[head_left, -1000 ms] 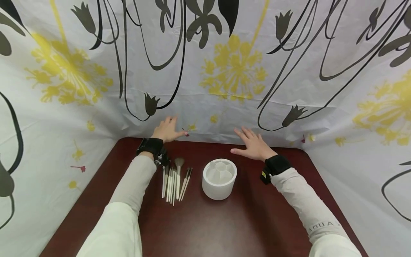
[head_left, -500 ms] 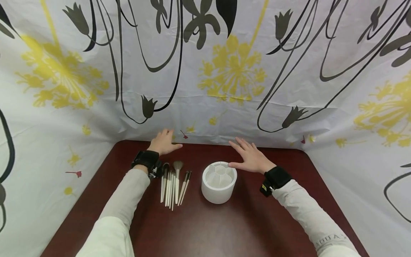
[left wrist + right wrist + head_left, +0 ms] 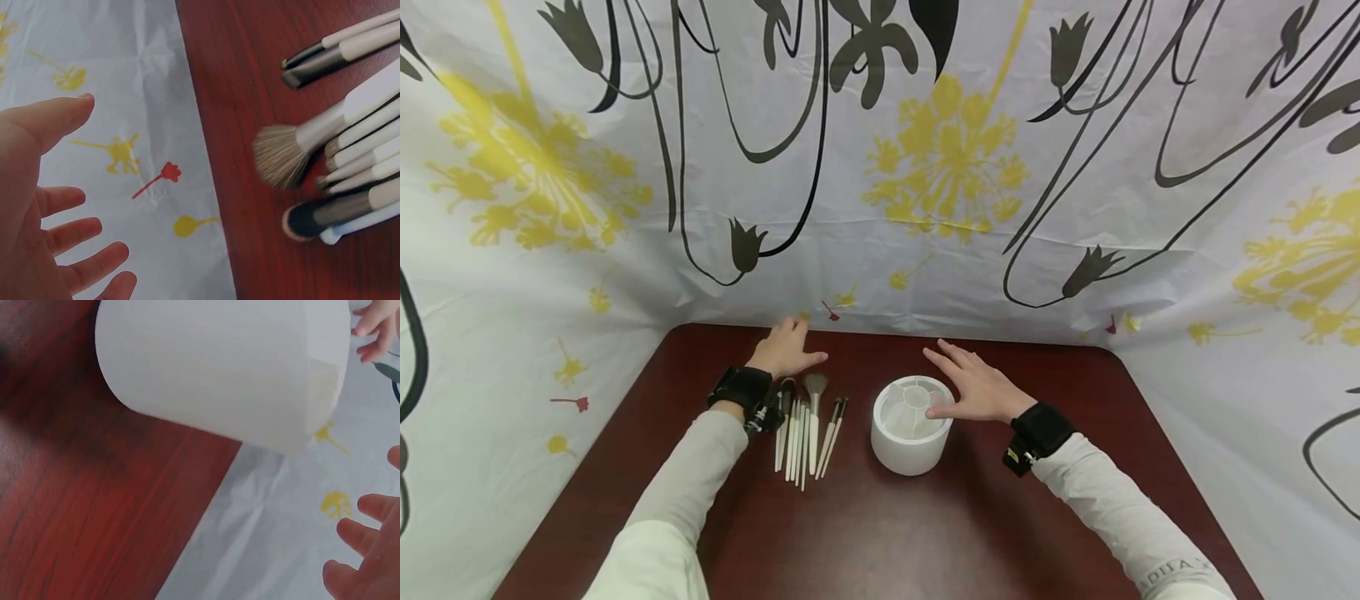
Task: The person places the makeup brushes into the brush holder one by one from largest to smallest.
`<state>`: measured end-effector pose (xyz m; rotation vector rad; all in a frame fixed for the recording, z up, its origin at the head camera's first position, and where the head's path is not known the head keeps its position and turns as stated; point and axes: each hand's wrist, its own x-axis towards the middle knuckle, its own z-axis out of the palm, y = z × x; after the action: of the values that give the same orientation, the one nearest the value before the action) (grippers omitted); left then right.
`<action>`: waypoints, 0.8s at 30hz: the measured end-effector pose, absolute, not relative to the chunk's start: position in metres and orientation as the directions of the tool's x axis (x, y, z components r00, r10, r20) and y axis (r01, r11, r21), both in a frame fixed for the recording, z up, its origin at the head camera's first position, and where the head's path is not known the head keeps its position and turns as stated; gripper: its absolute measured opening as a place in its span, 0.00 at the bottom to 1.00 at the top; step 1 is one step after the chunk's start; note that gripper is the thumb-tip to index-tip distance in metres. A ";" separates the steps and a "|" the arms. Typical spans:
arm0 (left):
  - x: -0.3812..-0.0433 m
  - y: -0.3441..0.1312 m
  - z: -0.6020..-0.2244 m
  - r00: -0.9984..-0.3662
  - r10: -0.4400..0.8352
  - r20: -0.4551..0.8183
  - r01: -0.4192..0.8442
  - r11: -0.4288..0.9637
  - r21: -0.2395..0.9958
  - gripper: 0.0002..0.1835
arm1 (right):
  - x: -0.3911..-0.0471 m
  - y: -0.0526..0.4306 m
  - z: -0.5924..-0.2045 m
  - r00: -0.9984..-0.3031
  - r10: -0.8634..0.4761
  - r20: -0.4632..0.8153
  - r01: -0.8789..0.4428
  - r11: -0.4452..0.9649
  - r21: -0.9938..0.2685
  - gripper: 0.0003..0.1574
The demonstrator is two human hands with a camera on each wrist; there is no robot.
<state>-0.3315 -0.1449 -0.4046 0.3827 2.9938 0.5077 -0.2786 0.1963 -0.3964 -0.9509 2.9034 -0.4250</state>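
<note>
Head view: left hand (image 3: 784, 348) and right hand (image 3: 981, 387) are spread, empty; the latter's careless sweep might tip the pot (image 3: 909, 454).

Room type unclear: floral sheeting (image 3: 850, 196) curtains off reddish-brown table (image 3: 880, 537).

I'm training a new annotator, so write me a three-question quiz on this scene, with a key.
1. True or false: the brushes stand inside the white container.
2. Which of the person's hands is nearer the white container?
3. Fill in the blank: inside, thin dividers split the white container into several ____.

Key:
1. False; they lie on the table, beside the white container.
2. The right hand, whose thumb overlaps the rim in the head view.
3. Compartments.
</note>
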 end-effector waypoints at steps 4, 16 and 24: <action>-0.327 -0.144 -0.408 -0.964 0.262 -0.053 0.225 0.901 0.370 0.39 | -0.277 0.192 -0.401 -0.796 -0.605 0.032 -0.589 0.760 -0.274 0.60; -0.326 -0.142 -0.428 -0.964 0.256 -0.068 0.212 0.899 0.383 0.36 | -0.276 0.191 -0.414 -0.799 -0.602 0.010 -0.576 0.758 -0.306 0.61; -0.326 -0.139 -0.446 -0.963 0.246 -0.112 0.185 0.902 0.390 0.34 | -0.274 0.187 -0.425 -0.797 -0.604 -0.005 -0.572 0.757 -0.317 0.65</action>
<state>-0.3259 -0.1391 -0.4458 0.3314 2.9080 0.5740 -0.2739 0.1872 -0.4249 -0.9544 2.8435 -0.4595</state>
